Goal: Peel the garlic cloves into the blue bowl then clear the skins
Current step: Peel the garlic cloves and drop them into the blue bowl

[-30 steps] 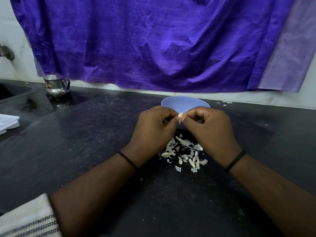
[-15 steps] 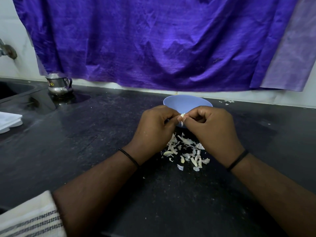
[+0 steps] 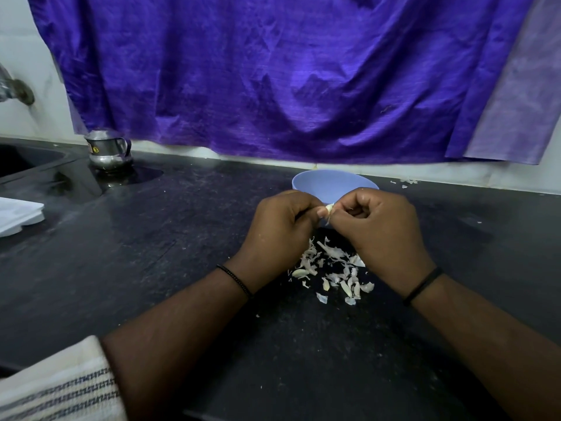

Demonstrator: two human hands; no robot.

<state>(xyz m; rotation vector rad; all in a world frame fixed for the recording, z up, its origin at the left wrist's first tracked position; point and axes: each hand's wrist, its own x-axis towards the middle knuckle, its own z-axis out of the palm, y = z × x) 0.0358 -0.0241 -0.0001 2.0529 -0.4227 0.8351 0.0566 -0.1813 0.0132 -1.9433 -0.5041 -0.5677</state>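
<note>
Garlic clove, small and pale (image 3: 329, 208), pinched between the fingertips of my left hand (image 3: 280, 229) and right hand (image 3: 384, 232), both curled tightly on it, just in front of the round light-blue plastic bowl (image 3: 334, 183). Papery white skins (image 3: 332, 268) lie below on the black stone counter (image 3: 151, 253). My knuckles hide most of the clove and the bowl's inside.

purple curtain (image 3: 288, 80), black counter (image 3: 151, 253) — dim

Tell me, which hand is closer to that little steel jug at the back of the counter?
The left hand. The steel jug stands far off to its left, near the wall. The right hand is farther away, on the other side of the garlic clove that both hands pinch.
</note>
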